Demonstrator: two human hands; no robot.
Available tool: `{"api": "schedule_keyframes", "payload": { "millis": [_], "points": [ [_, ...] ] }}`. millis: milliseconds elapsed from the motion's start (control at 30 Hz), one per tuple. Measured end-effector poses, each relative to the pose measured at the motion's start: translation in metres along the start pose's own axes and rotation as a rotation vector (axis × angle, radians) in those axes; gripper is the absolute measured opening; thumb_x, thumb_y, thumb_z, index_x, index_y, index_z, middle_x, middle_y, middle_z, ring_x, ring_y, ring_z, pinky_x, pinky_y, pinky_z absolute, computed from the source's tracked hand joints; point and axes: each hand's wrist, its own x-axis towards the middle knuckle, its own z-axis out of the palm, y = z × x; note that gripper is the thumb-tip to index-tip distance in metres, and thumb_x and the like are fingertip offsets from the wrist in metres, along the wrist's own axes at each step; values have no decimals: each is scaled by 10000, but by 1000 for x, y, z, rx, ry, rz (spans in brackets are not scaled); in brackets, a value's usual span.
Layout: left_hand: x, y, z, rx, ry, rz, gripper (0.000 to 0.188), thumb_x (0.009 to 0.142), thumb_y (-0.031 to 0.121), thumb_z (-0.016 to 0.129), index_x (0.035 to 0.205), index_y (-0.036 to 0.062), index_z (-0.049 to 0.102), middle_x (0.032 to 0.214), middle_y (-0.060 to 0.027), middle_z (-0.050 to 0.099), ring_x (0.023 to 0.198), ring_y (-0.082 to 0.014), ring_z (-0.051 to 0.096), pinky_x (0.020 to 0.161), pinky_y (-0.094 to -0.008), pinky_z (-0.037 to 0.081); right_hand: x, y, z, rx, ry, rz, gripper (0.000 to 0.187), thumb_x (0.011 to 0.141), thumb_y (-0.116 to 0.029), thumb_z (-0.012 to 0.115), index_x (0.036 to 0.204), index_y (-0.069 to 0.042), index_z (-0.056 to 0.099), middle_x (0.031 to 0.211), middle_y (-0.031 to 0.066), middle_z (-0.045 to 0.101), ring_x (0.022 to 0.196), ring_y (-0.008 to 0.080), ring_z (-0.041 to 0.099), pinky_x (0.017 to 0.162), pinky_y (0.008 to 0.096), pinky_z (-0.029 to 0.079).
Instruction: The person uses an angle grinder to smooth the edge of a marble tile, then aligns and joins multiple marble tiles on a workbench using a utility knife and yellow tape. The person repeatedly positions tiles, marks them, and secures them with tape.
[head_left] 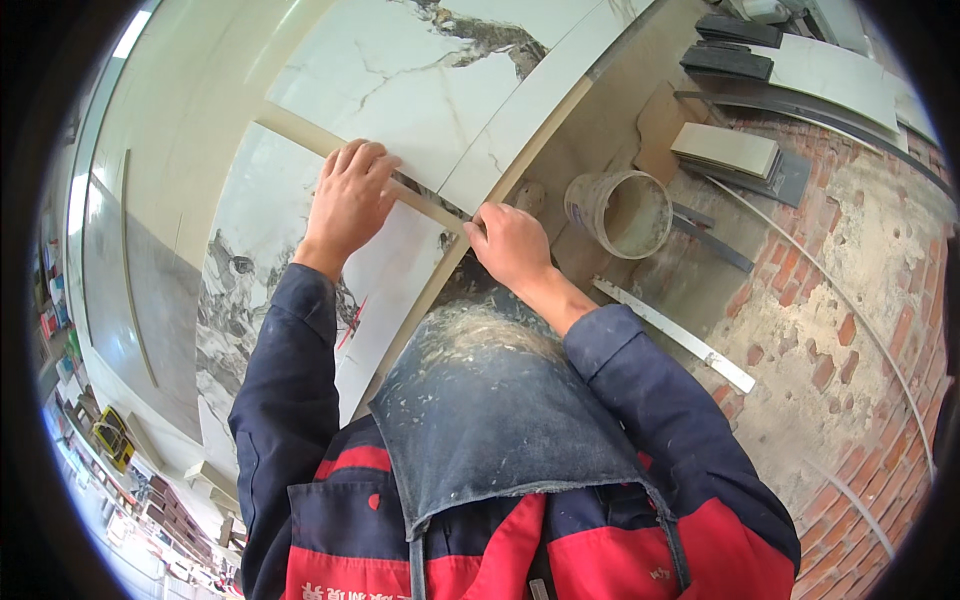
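Note:
Two white marble-patterned slabs lie on the workbench, a far slab (400,90) and a near slab (270,200) with grey-black veining. A narrow pale strip (432,206) runs between them toward the bench's right edge. My left hand (350,205) is closed over this strip, its fingers curled at the near slab's edge. At the strip's right end, by the far slab's corner, my right hand (515,245) is closed, with thumb and forefinger pinched on it. The fingertips are partly hidden. Red marks (352,322) show on the near slab.
A dusty bucket (620,214) stands on the floor to the right, close to a white straight bar (675,335). Stacked tile pieces (725,150) and dark blocks (735,45) lie farther off. A cable (820,265) crosses the brick floor. My stained apron (500,400) hangs against the bench edge.

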Motion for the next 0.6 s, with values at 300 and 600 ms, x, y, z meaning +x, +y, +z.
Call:
{"api": "schedule_keyframes", "payload": {
  "millis": [300, 600],
  "points": [
    [25, 6, -3, 23, -118, 69, 550, 776, 237, 823, 1292, 150, 655, 1457, -72, 545, 1402, -297, 440, 1172, -459, 352, -4, -2, -8, 88, 4, 76, 179, 864, -215, 719, 830, -54, 649, 793, 135, 679, 767, 371, 666, 674, 490, 526],
    [27, 13, -4, 110, -147, 104, 626, 762, 305, 838, 1342, 177, 639, 1508, -53, 505, 1435, -293, 404, 1168, -489, 341, 3, 13, -26, -62, 199, -91, 332, 784, -204, 793, 1054, -62, 663, 1154, 122, 622, 1124, 346, 576, 916, 464, 480]
  ]
}}
